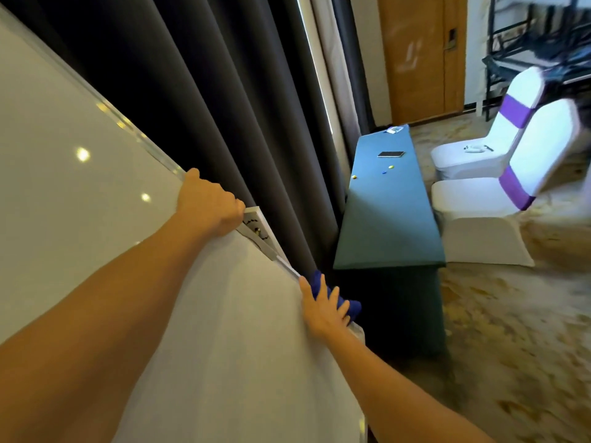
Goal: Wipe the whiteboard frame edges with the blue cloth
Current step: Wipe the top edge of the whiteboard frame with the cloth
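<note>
The whiteboard (80, 187) fills the left of the head view, tilted, its silver frame edge (140, 135) running diagonally down to the right. My left hand (209, 203) is closed over that edge about halfway along. Lower on the same edge my right hand (324, 310) presses the blue cloth (319, 282) against the frame near the corner. The cloth bulges out behind my fingers on the far side of the edge. A white paper sheet (224, 330) hangs over the lower part of the board.
Dark curtains (224, 107) hang right behind the board. A long table with a green cover (387, 219) stands to the right, with a phone (390, 154) and small items. Two white-covered chairs (486, 199) with purple sashes sit beyond it, on patterned carpet.
</note>
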Demonstrator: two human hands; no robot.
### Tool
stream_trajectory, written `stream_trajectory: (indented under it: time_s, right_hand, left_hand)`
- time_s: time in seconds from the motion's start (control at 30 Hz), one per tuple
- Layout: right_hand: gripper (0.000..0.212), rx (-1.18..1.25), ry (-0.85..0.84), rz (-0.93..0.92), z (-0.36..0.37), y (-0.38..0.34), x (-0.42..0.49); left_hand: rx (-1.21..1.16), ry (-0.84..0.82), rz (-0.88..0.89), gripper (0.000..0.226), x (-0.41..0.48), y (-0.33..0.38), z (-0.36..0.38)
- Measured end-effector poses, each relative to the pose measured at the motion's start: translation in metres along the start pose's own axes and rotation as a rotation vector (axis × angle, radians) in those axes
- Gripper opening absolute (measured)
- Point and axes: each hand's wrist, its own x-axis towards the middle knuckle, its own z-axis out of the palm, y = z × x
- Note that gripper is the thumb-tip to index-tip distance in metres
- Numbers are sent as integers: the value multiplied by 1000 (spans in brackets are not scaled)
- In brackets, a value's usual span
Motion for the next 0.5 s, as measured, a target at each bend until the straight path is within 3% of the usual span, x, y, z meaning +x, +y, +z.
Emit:
stream_trajectory:
  time_s: [0.07, 0.2, 0.27, 0.33, 0.43, 0.5]
  right_hand:
    - [82, 35, -40, 81, -6, 4, 6]
    - [88, 40, -43, -387, 22, -53, -6]
    - [91, 33, 21, -485, 27, -57, -7]
    - [90, 31, 46, -386, 18, -31, 4]
    - [84, -11, -26, -8, 8, 15, 10]
    - [88, 63, -52, -36, 10, 1, 7]
  left_hand:
    - [2, 18, -4, 18, 5, 4, 4]
    - [28, 27, -18, 16, 5, 4, 4]
    - [48, 47, 2, 16, 9, 4, 7]
    - [65, 47, 8, 20, 8, 0, 9]
    - [62, 67, -7, 31, 6, -2, 13]
    - [35, 71, -38, 38, 7, -1, 12]
